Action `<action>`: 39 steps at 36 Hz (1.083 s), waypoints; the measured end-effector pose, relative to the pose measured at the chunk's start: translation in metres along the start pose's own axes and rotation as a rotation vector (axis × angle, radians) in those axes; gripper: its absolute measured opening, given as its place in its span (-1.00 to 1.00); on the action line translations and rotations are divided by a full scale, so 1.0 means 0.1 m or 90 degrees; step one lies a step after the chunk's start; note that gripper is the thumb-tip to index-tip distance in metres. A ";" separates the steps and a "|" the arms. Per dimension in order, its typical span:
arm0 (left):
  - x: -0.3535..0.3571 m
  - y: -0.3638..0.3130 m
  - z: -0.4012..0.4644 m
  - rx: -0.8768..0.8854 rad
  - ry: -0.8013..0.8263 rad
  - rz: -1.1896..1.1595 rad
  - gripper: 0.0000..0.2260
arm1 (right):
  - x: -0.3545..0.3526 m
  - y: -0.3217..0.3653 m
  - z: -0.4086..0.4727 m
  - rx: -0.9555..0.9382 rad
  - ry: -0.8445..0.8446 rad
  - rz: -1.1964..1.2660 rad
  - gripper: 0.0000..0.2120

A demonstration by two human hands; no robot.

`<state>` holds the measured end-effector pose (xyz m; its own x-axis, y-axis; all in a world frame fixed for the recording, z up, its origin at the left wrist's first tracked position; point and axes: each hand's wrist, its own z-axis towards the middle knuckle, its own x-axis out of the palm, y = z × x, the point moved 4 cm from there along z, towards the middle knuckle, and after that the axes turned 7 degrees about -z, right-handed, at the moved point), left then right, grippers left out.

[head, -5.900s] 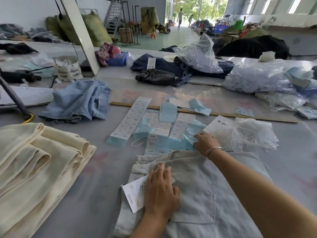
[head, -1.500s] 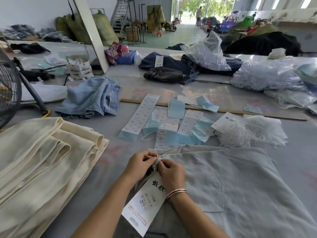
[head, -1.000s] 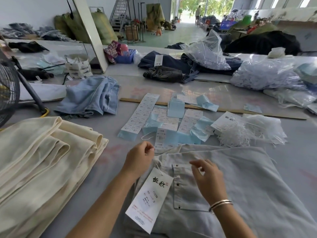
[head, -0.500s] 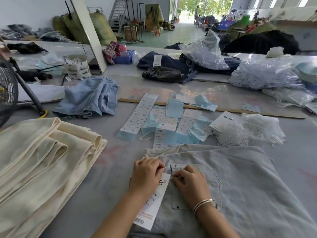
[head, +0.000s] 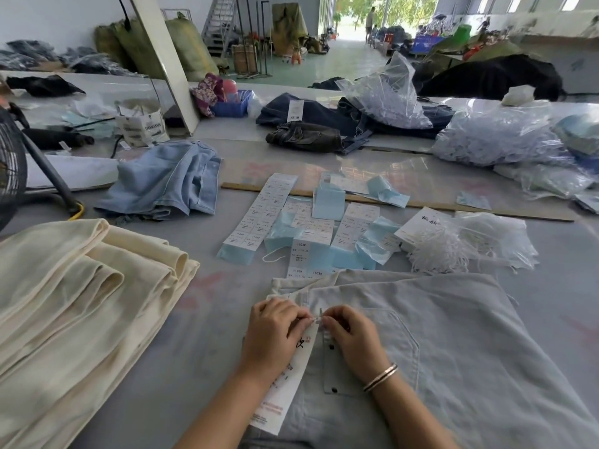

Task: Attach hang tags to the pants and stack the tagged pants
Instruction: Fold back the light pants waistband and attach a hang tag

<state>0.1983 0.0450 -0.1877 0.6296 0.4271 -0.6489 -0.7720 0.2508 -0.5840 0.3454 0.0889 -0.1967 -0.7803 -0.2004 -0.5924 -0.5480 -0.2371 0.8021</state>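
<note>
Looking from the head view, we see the left hand (head: pixel 275 332) and right hand (head: pixel 353 335) both pinching the tag string at the waistband of the pale pants (head: pixel 453 351), which lie on the table (head: pixel 210 335) before us. The hang tag (head: pixel 288 387) lies under the left wrist (partly hidden). We should keep the string taut and close the loop fully before we let go.

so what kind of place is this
Likely a garment finishing workshop or warehouse: cream pants stacked on a long table, sheets of size labels, and bagged tag strings.
</note>
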 end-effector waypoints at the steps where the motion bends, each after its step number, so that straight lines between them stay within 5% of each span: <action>1: 0.00 0.00 0.00 -0.002 0.004 0.001 -0.91 | 0.00 0.00 0.00 -0.003 0.000 -0.003 -0.94; 26: 0.05 -0.01 0.01 0.026 0.040 0.040 -0.86 | 0.05 -0.05 -0.01 -0.031 -0.033 0.023 -0.86; 39: 0.04 0.07 0.00 -0.024 0.043 -0.058 -0.96 | 0.07 -0.05 -0.01 -0.016 -0.035 0.024 -0.78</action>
<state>0.1949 0.0481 -0.1945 0.7021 0.3437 -0.6236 -0.7087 0.2525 -0.6588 0.3428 0.0875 -0.2048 -0.8159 -0.1572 -0.5564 -0.5109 -0.2544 0.8211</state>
